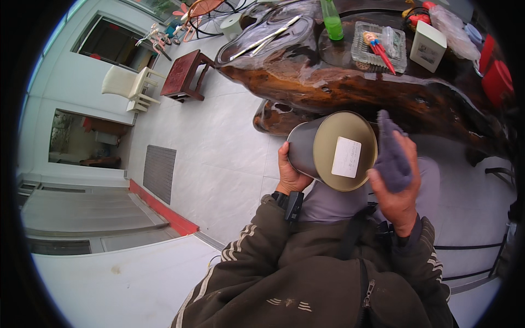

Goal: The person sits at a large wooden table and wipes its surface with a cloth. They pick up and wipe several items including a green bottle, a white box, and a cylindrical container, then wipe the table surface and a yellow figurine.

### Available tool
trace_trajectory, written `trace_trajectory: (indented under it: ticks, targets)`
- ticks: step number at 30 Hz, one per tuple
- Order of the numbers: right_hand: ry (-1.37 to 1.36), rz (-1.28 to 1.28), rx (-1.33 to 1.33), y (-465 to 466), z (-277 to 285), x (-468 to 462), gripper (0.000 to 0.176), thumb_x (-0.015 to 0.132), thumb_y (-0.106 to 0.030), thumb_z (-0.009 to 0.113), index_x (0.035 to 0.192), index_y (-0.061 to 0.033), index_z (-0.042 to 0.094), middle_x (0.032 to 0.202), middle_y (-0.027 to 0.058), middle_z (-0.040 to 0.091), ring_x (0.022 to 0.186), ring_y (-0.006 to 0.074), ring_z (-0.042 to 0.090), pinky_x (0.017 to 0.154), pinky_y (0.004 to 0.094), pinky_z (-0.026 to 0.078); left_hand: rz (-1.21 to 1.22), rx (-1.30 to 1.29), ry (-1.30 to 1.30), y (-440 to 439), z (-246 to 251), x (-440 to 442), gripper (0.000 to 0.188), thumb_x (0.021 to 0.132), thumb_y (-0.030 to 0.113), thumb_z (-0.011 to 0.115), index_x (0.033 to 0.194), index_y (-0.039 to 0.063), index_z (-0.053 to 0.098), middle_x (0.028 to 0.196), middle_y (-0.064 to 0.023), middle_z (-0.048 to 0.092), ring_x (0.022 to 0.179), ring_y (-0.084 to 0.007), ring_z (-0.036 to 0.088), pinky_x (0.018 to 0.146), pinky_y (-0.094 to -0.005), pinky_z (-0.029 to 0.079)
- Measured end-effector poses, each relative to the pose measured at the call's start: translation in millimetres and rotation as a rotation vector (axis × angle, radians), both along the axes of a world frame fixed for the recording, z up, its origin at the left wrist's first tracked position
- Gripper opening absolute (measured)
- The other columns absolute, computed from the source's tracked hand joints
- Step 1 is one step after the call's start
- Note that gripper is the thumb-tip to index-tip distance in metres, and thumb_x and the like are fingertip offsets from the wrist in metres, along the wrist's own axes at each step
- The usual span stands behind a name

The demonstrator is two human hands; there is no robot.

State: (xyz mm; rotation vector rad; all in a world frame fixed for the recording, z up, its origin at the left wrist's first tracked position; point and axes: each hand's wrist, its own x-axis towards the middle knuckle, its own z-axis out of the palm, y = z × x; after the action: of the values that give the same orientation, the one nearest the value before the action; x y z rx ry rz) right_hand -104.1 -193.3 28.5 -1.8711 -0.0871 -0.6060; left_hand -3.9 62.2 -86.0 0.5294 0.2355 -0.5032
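Observation:
My left hand [293, 172] grips a dark grey round metal container [305, 141] by its far-left end, over my lap. Its gold-coloured circular end, bearing a white label with writing [346, 157], is turned up towards me. To its right, my right hand [400, 192] holds a folded purple-grey cloth [391, 164] between thumb and fingers. The cloth is beside the container's rim; whether it touches cannot be told. What the container holds is hidden.
A glossy carved wood table [328, 88] stands just beyond the container. On it are a green-filled bottle [333, 24], a clear plastic tray [357, 51], a white box [427, 47] and a red cup [497, 82]. A dark red stool [182, 76] and a cream chair [123, 84] stand to the left.

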Motion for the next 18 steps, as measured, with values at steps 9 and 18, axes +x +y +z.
trace_trajectory:
  ticks: [9, 18]
  targets:
    - [-0.255, 0.118, -0.263, 19, 30, -7, 0.063, 0.073, -0.004, 0.086, 0.132, -0.0016, 0.065, 0.146, 0.0270, 0.059, 0.134, 0.0465, 0.061, 0.109, 0.0540, 0.052, -0.059, 0.157, -0.072, -5, 28, 2, 0.070, 0.098, 0.051, 0.066, 0.150, 0.005, 0.056, 0.145, -0.0136, 0.065, 0.133, -0.0298, 0.062, 0.117, -0.0448, 0.047]
    - [0.018, 0.209, -0.643, 38, 38, -5, 0.062, 0.063, -0.009, 0.079, 0.125, -0.0056, 0.072, 0.137, 0.0208, 0.066, 0.134, 0.0413, 0.061, 0.114, 0.0540, 0.046, -0.148, 0.559, -0.415, -19, 75, 2, 0.084, 0.090, 0.031, 0.068, 0.164, 0.005, 0.039, 0.154, -0.0155, 0.055, 0.140, -0.0274, 0.056, 0.120, -0.0395, 0.042]
